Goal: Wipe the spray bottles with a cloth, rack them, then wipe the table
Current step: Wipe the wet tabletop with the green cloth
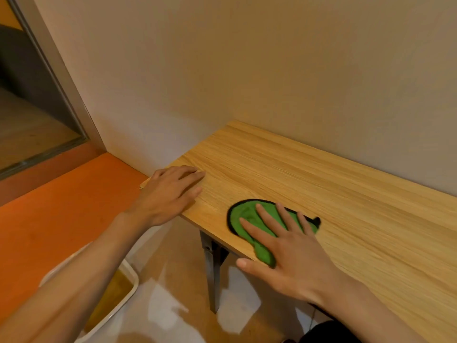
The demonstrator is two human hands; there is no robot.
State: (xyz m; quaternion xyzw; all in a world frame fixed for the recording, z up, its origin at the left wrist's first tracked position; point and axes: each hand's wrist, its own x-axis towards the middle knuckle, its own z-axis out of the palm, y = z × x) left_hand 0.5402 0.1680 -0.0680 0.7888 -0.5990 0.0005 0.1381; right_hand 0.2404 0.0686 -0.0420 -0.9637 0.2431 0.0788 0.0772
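Flat and spread, the fingers [269, 217] of the right hand [291, 256] press straight down on a green microfibre cloth with a black hem [244, 212], gripping nothing and curling round nothing; the thumb sticks out toward nine o'clock, over the table's near edge. Bunched into a rough oval, the cloth lies on the pale oak-grain wooden table [346, 194], close to that near edge, with one green fold running back under the palm toward six o'clock and a small black corner poking out at three o'clock past the little finger. At ten o'clock from the cloth, well apart from it, the left hand [170, 191] rests palm-down on the table's end corner, its fingers relaxed and nearly straight, holding nothing, with its wrist past the edge. Both bare forearms reach in from the bottom of the head view. A plain beige wall [247, 70] runs along the table's far side at twelve o'clock. A grey metal table leg [213, 273] drops below the near edge at six o'clock, a white plastic bin [131, 285] stands on the floor at seven o'clock, an orange surface [61, 219] lies at nine o'clock, and a grey metal frame [57, 70] slants at ten o'clock.
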